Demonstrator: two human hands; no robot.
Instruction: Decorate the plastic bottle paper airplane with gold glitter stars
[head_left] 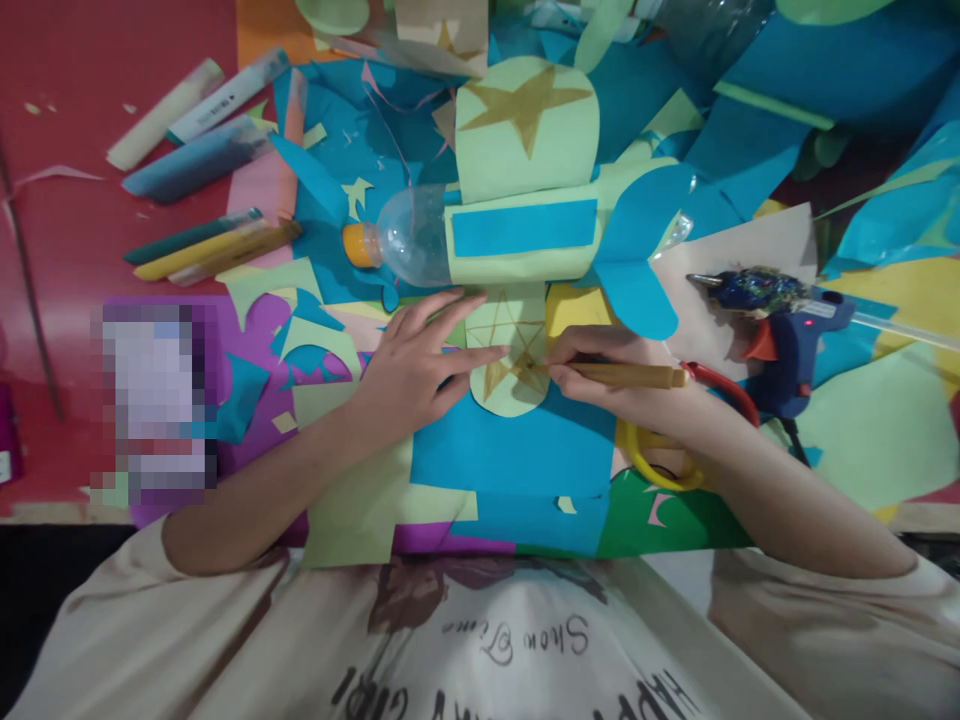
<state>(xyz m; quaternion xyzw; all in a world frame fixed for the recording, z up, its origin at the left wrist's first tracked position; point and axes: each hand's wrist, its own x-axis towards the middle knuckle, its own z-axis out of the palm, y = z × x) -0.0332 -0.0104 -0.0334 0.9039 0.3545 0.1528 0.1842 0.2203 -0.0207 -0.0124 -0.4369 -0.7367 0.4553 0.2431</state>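
My right hand (600, 375) is closed around a golden-brown marker (634, 375), its tip on a star drawn on the near pale green paper wing (506, 395). Part of that star is coloured in; the rest shows only outlines. With fingers spread, my left hand (420, 360) presses on the wing's left side. The wing joins a plastic bottle (416, 235) lying on its side, orange cap to the left, wrapped in pale green paper with a blue strip (525, 228). On the far wing (480, 165) is a filled golden star. Blue paper tail pieces (637, 285) stand at the bottle's right end.
A blue glue gun (791, 350) with a lit red light lies at right, beside scissors (667, 470) with red and yellow handles, partly under my right forearm. Several markers (199, 160) lie at upper left. A blurred-out phone-like object (157, 400) rests at left. Paper scraps (319, 345) cover the table.
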